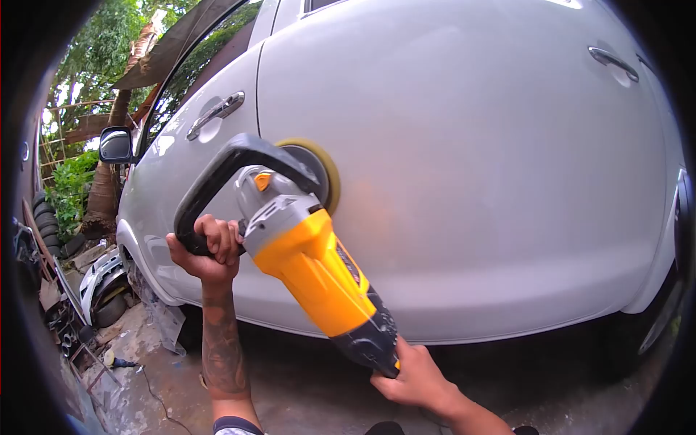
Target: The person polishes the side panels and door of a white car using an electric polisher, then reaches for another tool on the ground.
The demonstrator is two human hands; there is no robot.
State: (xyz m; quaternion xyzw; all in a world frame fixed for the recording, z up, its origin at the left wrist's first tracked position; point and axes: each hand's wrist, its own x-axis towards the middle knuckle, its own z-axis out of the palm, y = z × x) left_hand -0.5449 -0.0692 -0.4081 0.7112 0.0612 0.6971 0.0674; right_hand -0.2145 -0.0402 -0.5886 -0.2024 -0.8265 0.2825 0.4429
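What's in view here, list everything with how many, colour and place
Glossy metal car: one, white, across the middle
Handheld power polisher: one, yellow, grey and black, centre
Round polishing pad: one, yellow, on the polisher
Chrome door handles: two, silver, upper left and upper right
Car side mirror: one, black, left
Curved bumper-like part: one, white, lower left
Stacked tyres: several, black, far left
Crumpled plastic sheet: one, clear, lower left
Tree trunk: one, brown, upper left
Leafy plants: uncounted, green, upper left
Left hand: one, bare, on the polisher's loop handle
Right hand: one, bare, on the polisher's rear end
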